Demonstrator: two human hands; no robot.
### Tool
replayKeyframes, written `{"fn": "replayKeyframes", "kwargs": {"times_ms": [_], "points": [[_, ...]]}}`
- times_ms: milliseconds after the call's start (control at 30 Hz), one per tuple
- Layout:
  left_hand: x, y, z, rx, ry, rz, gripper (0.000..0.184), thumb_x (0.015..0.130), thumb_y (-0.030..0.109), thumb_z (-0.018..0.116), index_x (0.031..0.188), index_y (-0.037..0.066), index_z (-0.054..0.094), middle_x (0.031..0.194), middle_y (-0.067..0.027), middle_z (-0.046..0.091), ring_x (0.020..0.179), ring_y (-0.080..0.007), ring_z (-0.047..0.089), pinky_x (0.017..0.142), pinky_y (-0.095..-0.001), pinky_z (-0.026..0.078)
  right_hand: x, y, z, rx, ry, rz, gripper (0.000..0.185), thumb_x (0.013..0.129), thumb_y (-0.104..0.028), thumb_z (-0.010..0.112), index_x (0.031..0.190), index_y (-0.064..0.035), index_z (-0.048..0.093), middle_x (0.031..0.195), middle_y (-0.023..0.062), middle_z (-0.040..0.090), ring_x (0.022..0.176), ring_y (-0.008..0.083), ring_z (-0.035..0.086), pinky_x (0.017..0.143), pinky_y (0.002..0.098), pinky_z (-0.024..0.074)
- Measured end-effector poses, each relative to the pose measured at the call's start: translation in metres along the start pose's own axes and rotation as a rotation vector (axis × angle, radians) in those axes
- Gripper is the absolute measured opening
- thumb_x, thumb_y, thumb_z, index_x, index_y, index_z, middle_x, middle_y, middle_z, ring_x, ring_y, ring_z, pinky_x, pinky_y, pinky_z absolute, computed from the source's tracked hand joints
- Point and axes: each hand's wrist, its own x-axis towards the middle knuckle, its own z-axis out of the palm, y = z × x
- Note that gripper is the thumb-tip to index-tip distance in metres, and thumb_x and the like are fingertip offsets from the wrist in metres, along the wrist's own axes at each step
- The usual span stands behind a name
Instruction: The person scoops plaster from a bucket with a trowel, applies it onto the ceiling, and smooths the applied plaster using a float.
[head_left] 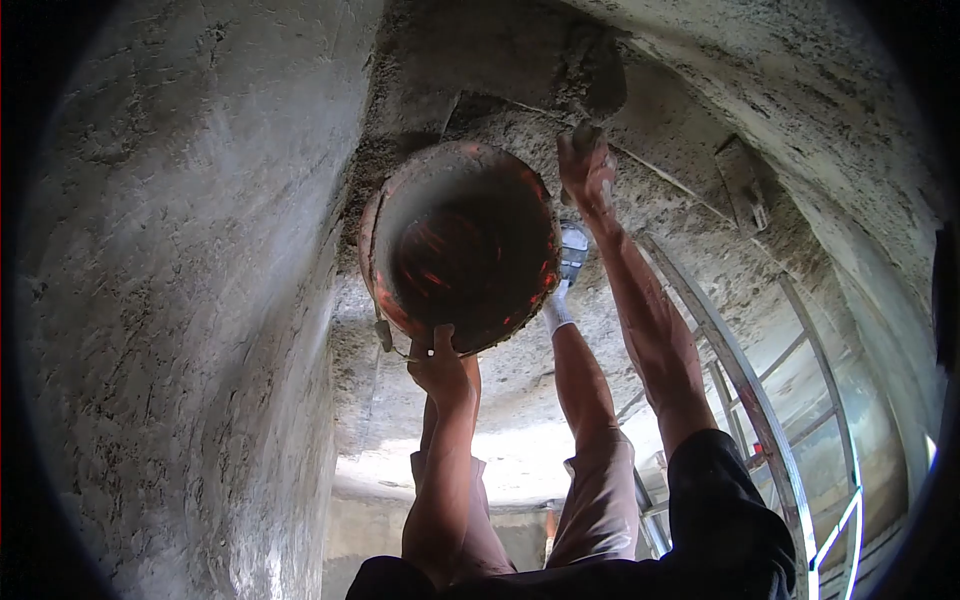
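My left hand [440,372] grips the near rim of a bucket [458,245], its thumb hooked over the edge. The bucket is tilted so its mouth faces me. Grey mortar coats its inside, and reddish-orange patches show through. Its wire handle hangs at the left side. To the right of the bucket, my right hand [588,172] is reached forward with fingers curled closed. Whatever lies in those fingers is too dark to make out. A dark wet patch of mortar [592,75] is just beyond that hand.
A rough grey wall [200,300] rises close on the left, and a curved wall [890,240] on the right. A metal ladder [735,360] stands at right. A flat plastering tool [742,188] lies beyond it. My shoe [573,252] is below the bucket.
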Motion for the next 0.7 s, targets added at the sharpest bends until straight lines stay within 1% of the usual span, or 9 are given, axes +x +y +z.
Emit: {"fn": "replayKeyframes", "kwargs": {"times_ms": [67, 133, 200, 267, 333, 533, 567, 667, 700], "points": [[0.000, 0.005, 0.004, -0.116, -0.020, -0.006, 0.019, 0.073, 0.003, 0.057, 0.090, -0.006, 0.059, 0.085, -0.0079, 0.061, 0.077, -0.0148, 0.056, 0.071, -0.0273, 0.045, -0.009, 0.018, -0.002, 0.719, -0.210, 0.296, 0.048, 0.078, -0.026, 0.062, 0.117, -0.0055, 0.043, 0.094, 0.0206, 0.056, 0.079, 0.0390, 0.056, 0.065, 0.0445, 0.0467], [0.002, -0.002, 0.005, -0.155, -0.025, -0.007, 0.019, 0.074, 0.003, 0.057, 0.091, -0.006, 0.059, 0.085, -0.0080, 0.061, 0.077, -0.0150, 0.056, 0.071, -0.0270, 0.045, -0.003, 0.033, -0.021, 0.564, -0.190, 0.088, 0.049, 0.078, -0.024, 0.061, 0.120, -0.0065, 0.043, 0.096, 0.0208, 0.057, 0.083, 0.0403, 0.056, 0.069, 0.0458, 0.0472], [0.006, -0.009, 0.006, -0.188, -0.029, -0.005, 0.019, 0.074, 0.002, 0.057, 0.091, -0.006, 0.059, 0.085, -0.0081, 0.061, 0.077, -0.0151, 0.056, 0.072, -0.0267, 0.045, -0.012, 0.048, -0.017, 0.569, -0.295, 0.381, 0.049, 0.078, -0.021, 0.060, 0.121, -0.0066, 0.043, 0.101, 0.0218, 0.056, 0.087, 0.0390, 0.057, 0.072, 0.0453, 0.0476], [0.009, -0.014, 0.008, -0.111, -0.032, -0.031, 0.018, 0.073, 0.003, 0.058, 0.089, -0.005, 0.061, 0.082, -0.0070, 0.061, 0.075, -0.0142, 0.056, 0.072, -0.0272, 0.045, -0.042, 0.093, 0.010, 0.913, -0.565, 0.622, 0.050, 0.090, -0.012, 0.042, 0.134, -0.0038, 0.022, 0.133, 0.0129, 0.036, 0.114, 0.0231, 0.044, 0.094, 0.0319, 0.0402], [0.012, -0.024, 0.007, 0.002, -0.003, -0.003, 0.018, 0.073, 0.004, 0.059, 0.088, -0.004, 0.062, 0.081, -0.0064, 0.062, 0.074, -0.0138, 0.055, 0.071, -0.0276, 0.044, -0.033, 0.110, 0.002, 1.092, -0.425, 0.171, 0.049, 0.092, -0.014, 0.040, 0.135, -0.0056, 0.018, 0.138, 0.0128, 0.028, 0.119, 0.0211, 0.039, 0.094, 0.0280, 0.0391], [0.011, -0.025, 0.017, 0.131, 0.016, 0.060, 0.019, 0.070, 0.009, 0.062, 0.086, -0.002, 0.064, 0.078, -0.0062, 0.063, 0.072, -0.0141, 0.055, 0.069, -0.0293, 0.042, 0.035, 0.111, -0.069, 0.372, -0.653, 0.265, 0.042, 0.086, -0.019, 0.052, 0.124, -0.0057, 0.039, 0.119, 0.0204, 0.048, 0.100, 0.0360, 0.053, 0.076, 0.0378, 0.0493], [0.010, -0.025, 0.016, 0.183, 0.007, 0.060, 0.020, 0.070, 0.010, 0.062, 0.086, -0.002, 0.064, 0.078, -0.0068, 0.064, 0.072, -0.0146, 0.055, 0.070, -0.0297, 0.042, 0.019, 0.124, -0.052, 0.456, -0.448, 0.193, 0.043, 0.082, -0.026, 0.059, 0.117, -0.0054, 0.046, 0.106, 0.0219, 0.054, 0.089, 0.0406, 0.055, 0.069, 0.0438, 0.0490], [0.007, -0.017, 0.022, 0.206, 0.005, 0.076, 0.019, 0.070, 0.011, 0.062, 0.084, -0.002, 0.065, 0.078, -0.0067, 0.064, 0.074, -0.0150, 0.055, 0.072, -0.0306, 0.042, -0.010, 0.158, -0.031, 0.324, -0.691, 0.057, 0.040, 0.081, -0.023, 0.059, 0.115, -0.0045, 0.049, 0.104, 0.0192, 0.055, 0.089, 0.0383, 0.055, 0.071, 0.0416, 0.0483], [0.008, -0.018, 0.024, 0.209, 0.005, 0.078, 0.019, 0.070, 0.011, 0.062, 0.084, -0.002, 0.065, 0.078, -0.0067, 0.064, 0.074, -0.0150, 0.055, 0.072, -0.0306, 0.042, -0.030, 0.171, -0.023, 0.417, -0.459, -0.040, 0.043, 0.079, -0.026, 0.063, 0.113, -0.0033, 0.050, 0.102, 0.0162, 0.057, 0.088, 0.0336, 0.057, 0.071, 0.0383, 0.0494]]}}
